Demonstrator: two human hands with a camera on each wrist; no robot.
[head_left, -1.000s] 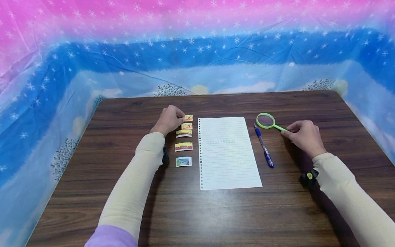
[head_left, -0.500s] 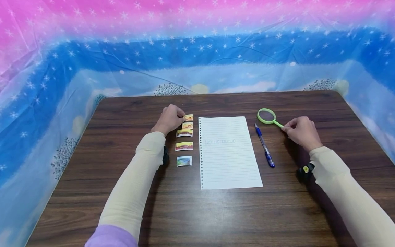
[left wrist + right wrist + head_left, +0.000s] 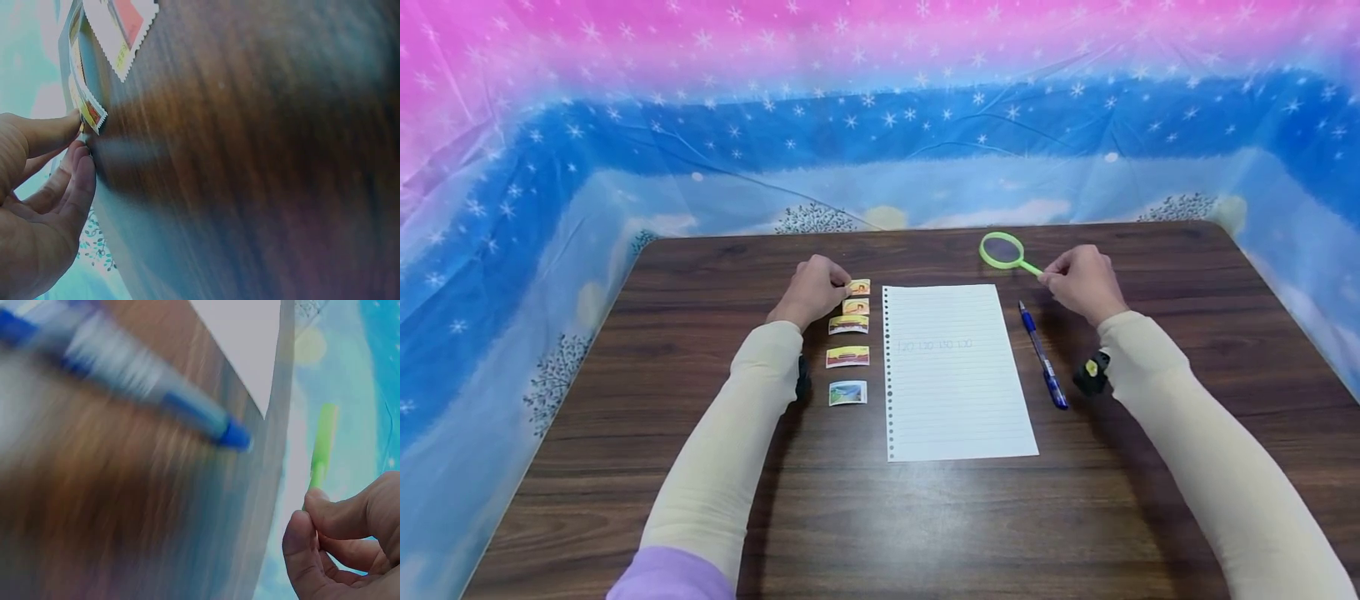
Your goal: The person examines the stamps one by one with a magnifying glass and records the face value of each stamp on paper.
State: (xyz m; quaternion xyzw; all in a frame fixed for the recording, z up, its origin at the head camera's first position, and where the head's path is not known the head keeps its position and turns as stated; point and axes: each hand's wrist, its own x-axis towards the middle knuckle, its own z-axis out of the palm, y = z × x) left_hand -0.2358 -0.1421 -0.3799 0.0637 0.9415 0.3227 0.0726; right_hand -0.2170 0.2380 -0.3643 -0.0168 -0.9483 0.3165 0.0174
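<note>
My left hand (image 3: 811, 292) pinches the left edge of the farthest postage stamp (image 3: 860, 287) between thumb and fingers. Toward me, several more stamps form a column: a small orange one (image 3: 856, 307) touching a red-and-yellow one (image 3: 848, 325), another red-and-yellow one (image 3: 847, 357), and a green-blue landscape stamp (image 3: 847, 393). Perforated edges show on a stamp (image 3: 125, 37) in the left wrist view. My right hand (image 3: 1084, 282) grips the handle end of a green magnifying glass (image 3: 1030, 267), raised above the table beyond the paper's top right corner.
A lined sheet of paper (image 3: 955, 400) with punched holes and handwritten numbers lies right of the stamps. Beside its right edge lies a blue pen (image 3: 1042, 357). The dark wooden table (image 3: 925, 533) is backed by a snowflake-patterned cloth (image 3: 880, 133).
My right hand has carried the magnifying glass away from me and to the left, toward the paper's top edge. The left hand and the stamps have stayed put.
</note>
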